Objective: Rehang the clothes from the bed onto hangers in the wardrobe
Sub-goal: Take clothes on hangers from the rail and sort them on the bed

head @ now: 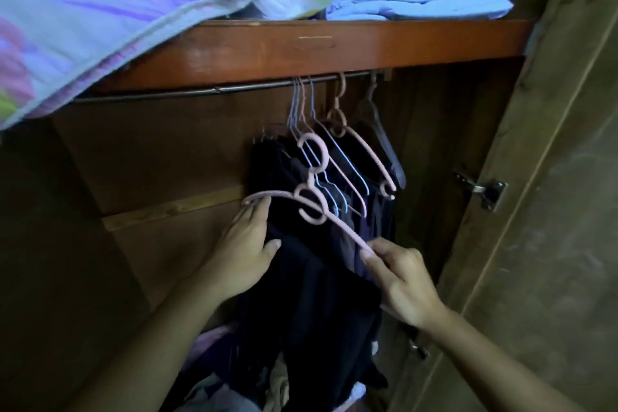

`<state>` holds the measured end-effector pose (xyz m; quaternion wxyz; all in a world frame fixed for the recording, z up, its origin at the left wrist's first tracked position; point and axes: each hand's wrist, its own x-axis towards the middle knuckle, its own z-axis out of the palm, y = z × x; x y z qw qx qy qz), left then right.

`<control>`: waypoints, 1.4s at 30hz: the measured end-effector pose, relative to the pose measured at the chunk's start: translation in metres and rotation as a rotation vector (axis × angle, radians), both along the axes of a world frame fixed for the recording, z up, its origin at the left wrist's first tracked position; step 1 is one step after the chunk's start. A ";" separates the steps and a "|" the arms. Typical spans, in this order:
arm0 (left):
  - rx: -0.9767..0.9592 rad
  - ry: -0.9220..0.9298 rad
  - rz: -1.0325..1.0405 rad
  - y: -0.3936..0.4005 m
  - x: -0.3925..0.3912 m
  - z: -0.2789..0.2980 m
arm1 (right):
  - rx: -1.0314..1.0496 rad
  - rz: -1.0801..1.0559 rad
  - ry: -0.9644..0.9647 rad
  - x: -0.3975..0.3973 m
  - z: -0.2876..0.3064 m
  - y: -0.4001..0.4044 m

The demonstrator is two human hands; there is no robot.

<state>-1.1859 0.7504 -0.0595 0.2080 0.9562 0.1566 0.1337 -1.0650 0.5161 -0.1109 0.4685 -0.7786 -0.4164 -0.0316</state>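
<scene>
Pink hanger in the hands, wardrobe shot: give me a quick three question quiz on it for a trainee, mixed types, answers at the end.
1. True or false: the pink hanger held in both hands is hooked on the rail.
2. Which hand pinches the hanger's arm nearest the open door: A left hand, B right hand?
3. Fill in: the garment draped from the held hanger is ____ in colour.

Key: 1 false, its hook hangs free below the rail. 2 B. 3 dark; the dark garment hangs between the hands.

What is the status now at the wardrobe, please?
Left hand grips pink hanger and dark garment. Right hand pinches hanger's other arm. Hook off the rail. Empty hangers crowd the rail above.
</scene>
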 end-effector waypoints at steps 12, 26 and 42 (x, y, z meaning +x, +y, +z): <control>-0.073 -0.078 -0.302 -0.099 0.042 -0.060 | -0.146 -0.200 -0.074 -0.063 0.002 -0.204; -0.226 0.141 -1.151 -0.290 0.086 -0.060 | -0.411 -0.952 -0.134 -0.219 -0.015 -0.374; -0.053 0.272 -1.989 -0.413 0.062 -0.081 | -0.392 -1.749 0.240 -0.422 -0.025 -0.262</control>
